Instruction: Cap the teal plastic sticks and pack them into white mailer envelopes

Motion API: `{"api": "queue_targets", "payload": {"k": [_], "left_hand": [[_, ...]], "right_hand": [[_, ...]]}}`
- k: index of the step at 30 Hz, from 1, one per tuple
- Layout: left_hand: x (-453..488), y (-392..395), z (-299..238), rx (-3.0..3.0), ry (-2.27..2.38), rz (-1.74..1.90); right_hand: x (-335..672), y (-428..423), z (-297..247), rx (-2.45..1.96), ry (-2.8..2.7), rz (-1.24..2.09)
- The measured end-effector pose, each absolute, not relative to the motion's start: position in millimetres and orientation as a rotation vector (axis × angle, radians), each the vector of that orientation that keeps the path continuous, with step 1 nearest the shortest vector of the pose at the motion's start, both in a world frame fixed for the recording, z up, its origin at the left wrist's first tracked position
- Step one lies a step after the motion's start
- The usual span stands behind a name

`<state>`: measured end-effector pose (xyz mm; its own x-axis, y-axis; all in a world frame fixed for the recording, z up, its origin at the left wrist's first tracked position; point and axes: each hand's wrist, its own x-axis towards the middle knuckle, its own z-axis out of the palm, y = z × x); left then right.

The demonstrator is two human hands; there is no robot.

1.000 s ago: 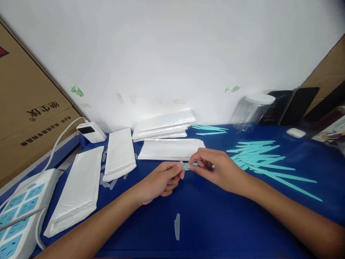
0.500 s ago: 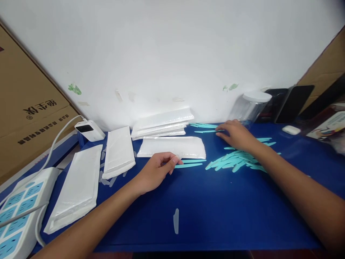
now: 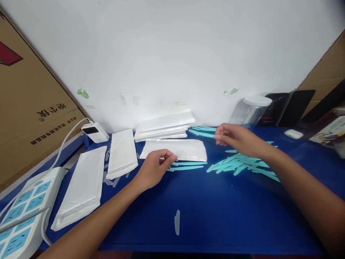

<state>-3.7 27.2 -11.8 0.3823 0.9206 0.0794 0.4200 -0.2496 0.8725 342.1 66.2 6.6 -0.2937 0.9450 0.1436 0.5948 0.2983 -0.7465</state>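
My right hand (image 3: 229, 136) pinches the near end of a teal eyebrow razor (image 3: 201, 133), a thin flat stick pointing left. Behind it lie more teal razors (image 3: 206, 128) in a small row. To the right, under my forearm, spreads a loose pile of teal razors (image 3: 237, 162). Thumb and forefinger of my left hand (image 3: 157, 167) are closed together just over the left ends of two razors (image 3: 188, 168) lying side by side on the table. Whether anything is between those fingertips is hidden. A white padded pouch (image 3: 185, 149) lies directly behind them.
More white pouches (image 3: 164, 124) are stacked by the wall, and two others (image 3: 122, 153) lie left. A translucent blade cover (image 3: 177, 222) rests near the front edge. Around stand a power strip (image 3: 51, 201), a white charging device (image 3: 95, 132), a lidded jar (image 3: 252, 111) and an earbud case (image 3: 293, 134).
My right hand has taken hold of a razor beside the back row and lifted it slightly. The left hand has drawn back a little leftward, while the two razors stay in place.
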Motion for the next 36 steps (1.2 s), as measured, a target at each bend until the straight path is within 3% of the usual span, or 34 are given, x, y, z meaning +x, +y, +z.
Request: {"api": "queue_targets", "payload": {"k": [3,28,36], "left_hand": [[-5,29,-11,1.814,1.189,0.783],[-4,27,-6,1.703,1.206,0.767],[-6,27,-8,1.735,1.102,0.695]], "right_hand": [[323,51,20,-1.265,-1.915,0.910],[302,36,31,-1.283,-1.743,0.731],[288,30,25,-1.216,-1.763,0.892]]}}
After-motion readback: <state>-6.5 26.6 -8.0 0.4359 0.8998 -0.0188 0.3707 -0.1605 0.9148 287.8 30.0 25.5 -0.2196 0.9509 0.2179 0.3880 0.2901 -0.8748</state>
